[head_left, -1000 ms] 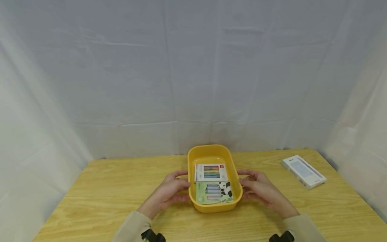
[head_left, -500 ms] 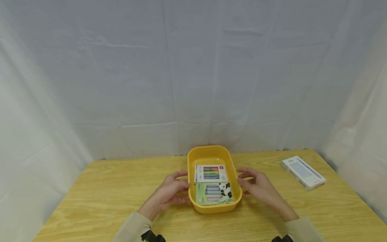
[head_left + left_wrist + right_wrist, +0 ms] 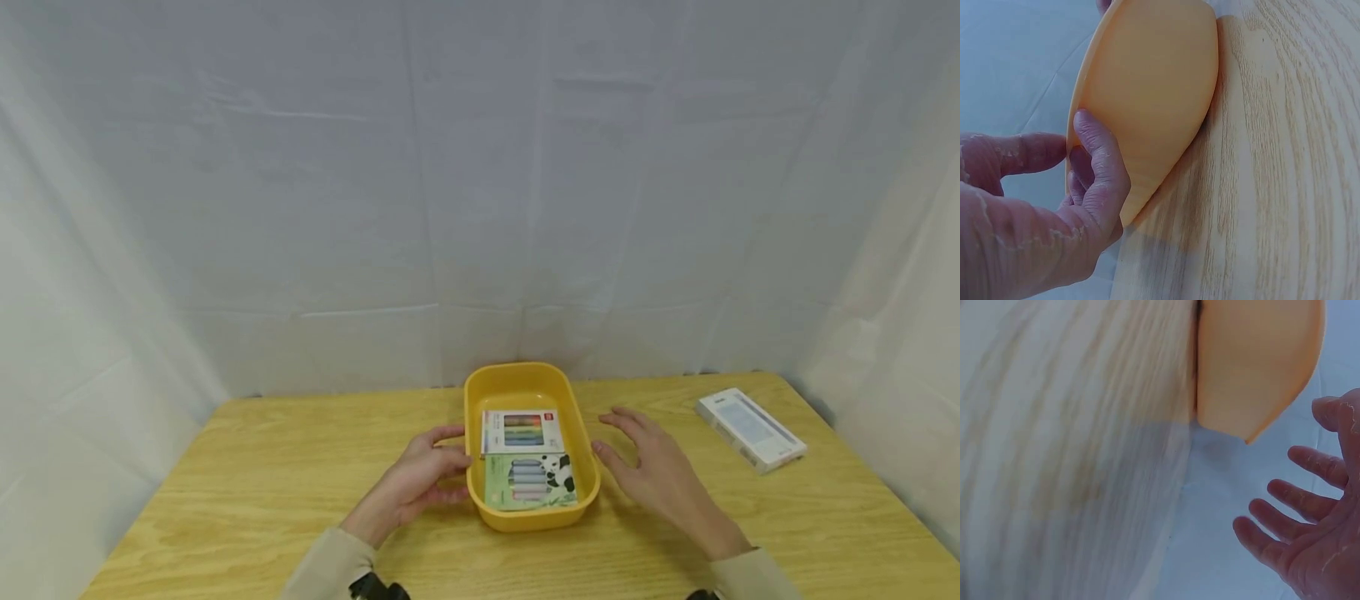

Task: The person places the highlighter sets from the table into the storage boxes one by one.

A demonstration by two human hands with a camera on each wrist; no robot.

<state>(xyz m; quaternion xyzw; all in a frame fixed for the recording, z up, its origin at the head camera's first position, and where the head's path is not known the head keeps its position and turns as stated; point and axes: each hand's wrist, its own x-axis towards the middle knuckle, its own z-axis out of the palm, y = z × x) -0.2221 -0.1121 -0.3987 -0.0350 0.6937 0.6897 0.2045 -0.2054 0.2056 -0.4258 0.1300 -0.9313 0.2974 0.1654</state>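
A yellow plastic bin [image 3: 525,521] stands on the wooden table. Two flat boxes lie in it: a white one [image 3: 553,429] with rainbow-coloured sticks in its window, and a green one [image 3: 497,483] with a panda and pastel sticks. My left hand [image 3: 423,471] holds the bin's left side, its thumb at the rim and bent fingers against the outer wall [image 3: 1154,69] in the left wrist view. To the right of the bin, my right hand [image 3: 660,475] is apart from it and holds nothing; its fingers [image 3: 1300,500] are spread in the right wrist view.
A white box [image 3: 752,429] with a pale blue panel lies on the right part of the wooden table [image 3: 300,467]. White sheeting [image 3: 480,183] hangs behind the table and along both sides.
My right hand has let go of the bin's right side and moved a little to the right, its fingers opening. The left hand and the bin stay nearly where they were.
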